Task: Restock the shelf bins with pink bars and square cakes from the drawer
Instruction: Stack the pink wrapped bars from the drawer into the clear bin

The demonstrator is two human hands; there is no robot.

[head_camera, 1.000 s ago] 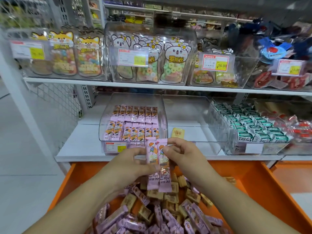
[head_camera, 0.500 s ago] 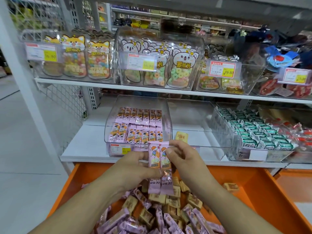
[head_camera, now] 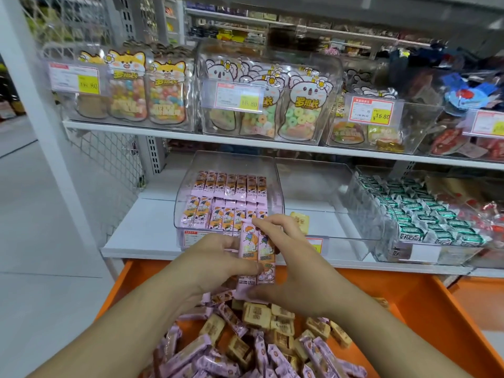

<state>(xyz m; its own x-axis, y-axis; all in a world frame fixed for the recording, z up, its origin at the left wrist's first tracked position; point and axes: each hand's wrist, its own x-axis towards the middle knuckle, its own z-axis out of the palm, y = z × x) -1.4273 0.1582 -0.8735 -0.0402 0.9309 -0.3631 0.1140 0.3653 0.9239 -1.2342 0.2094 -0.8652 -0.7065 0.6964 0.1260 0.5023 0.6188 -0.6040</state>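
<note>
Directly ahead, half-filled clear bin stands beyond both hands' pink bars.

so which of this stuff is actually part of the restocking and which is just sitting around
Part of the job:
- two pink bars, held by the left hand and right hand
- pink bar bin
- nearly empty bin
- orange drawer
- square cakes

Just sitting there:
- gummy bags
- green packets

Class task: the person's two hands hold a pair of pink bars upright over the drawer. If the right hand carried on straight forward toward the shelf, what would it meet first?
Probably the front wall of the clear bin of pink bars, just beyond the right hand; depth is hard to judge.
</note>
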